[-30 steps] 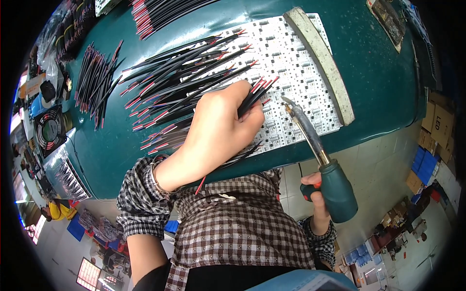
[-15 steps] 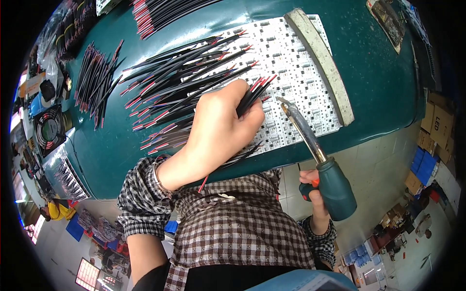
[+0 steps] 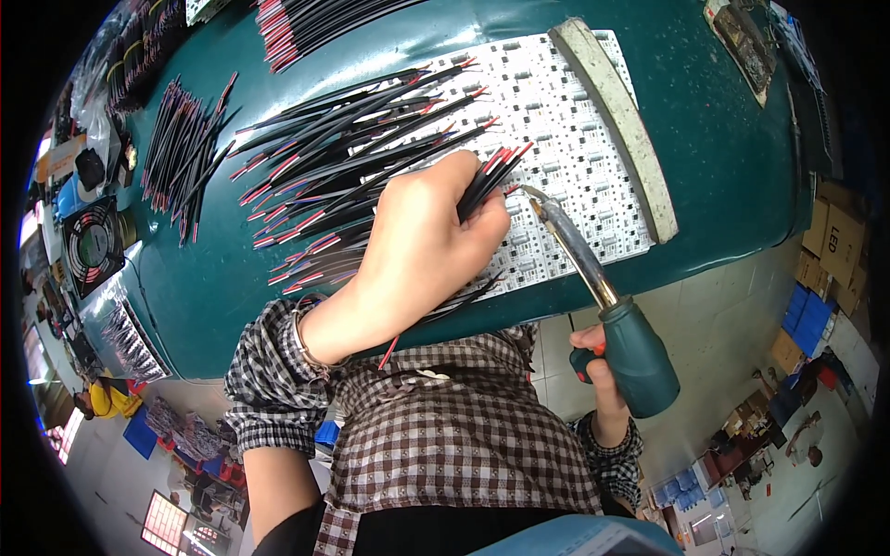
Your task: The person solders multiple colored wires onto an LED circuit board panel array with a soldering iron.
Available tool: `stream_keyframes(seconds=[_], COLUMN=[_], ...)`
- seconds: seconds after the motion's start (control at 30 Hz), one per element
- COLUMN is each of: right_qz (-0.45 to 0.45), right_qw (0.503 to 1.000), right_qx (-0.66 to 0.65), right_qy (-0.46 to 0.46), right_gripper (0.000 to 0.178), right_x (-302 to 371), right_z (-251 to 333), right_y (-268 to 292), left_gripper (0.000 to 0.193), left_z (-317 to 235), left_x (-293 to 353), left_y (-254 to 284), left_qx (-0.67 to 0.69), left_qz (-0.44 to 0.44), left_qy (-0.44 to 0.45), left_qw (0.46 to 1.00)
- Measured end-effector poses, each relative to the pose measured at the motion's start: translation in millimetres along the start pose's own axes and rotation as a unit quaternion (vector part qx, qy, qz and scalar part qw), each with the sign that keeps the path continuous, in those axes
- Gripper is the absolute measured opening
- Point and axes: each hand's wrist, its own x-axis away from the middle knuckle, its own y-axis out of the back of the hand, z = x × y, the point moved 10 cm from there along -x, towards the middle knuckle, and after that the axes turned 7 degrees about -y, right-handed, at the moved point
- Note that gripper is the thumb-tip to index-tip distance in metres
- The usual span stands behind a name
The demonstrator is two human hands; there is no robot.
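Observation:
My left hand [image 3: 422, 246] is closed round a small bundle of black cable wires [image 3: 489, 183] with red and white ends, over a white sheet of circuit boards [image 3: 575, 171]. In my right hand [image 3: 604, 385] is a soldering gun [image 3: 640, 357] with a dark green body, its fingers wrapped round the grip. The gun's bent metal tip points at the boards, right by a red wire end beside my left fingers. Whether tip and wire touch, I cannot tell. Several more black wires [image 3: 324, 171] lie across the left part of the sheet.
A pale curved bar [image 3: 616, 125] lies across the sheet's right side. More wires [image 3: 185, 157] are heaped on the green table [image 3: 718, 157] at left, and a bundle [image 3: 315, 28] lies at the back. A small fan [image 3: 93, 243] stands far left; a stained tray [image 3: 742, 46] sits back right.
The soldering gun has moved slightly left and up, bringing its tip closer to the wire end by my left fingers. My left hand has barely shifted.

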Motion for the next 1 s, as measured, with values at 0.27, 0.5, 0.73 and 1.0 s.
stream_keyframes(seconds=[0.27, 0.5, 0.73, 1.0], right_qz=[0.004, -0.014, -0.028, -0.026], right_qw=[0.998, 0.996, 0.999, 0.997], right_qx=[0.068, 0.082, 0.015, -0.064], right_qy=[-0.005, 0.009, 0.003, -0.031], right_gripper=[0.034, 0.033, 0.031, 0.050], right_x=[2.6, 5.0, 0.5, -0.4], right_z=[-3.8, -0.7, 10.1, -1.8], right_y=[1.4, 3.2, 2.4, 2.1], left_gripper=[0.016, 0.014, 0.014, 0.015], left_z=[0.3, 0.8, 0.2, -1.4], left_x=[-0.4, -0.9, -0.8, 3.1], left_y=[-0.7, -0.6, -0.1, 0.2], left_qx=[0.001, -0.003, -0.007, 0.008], left_qz=[0.006, 0.010, 0.003, -0.038], left_qy=[0.005, 0.004, -0.006, -0.022], left_qw=[1.000, 1.000, 1.000, 0.999])
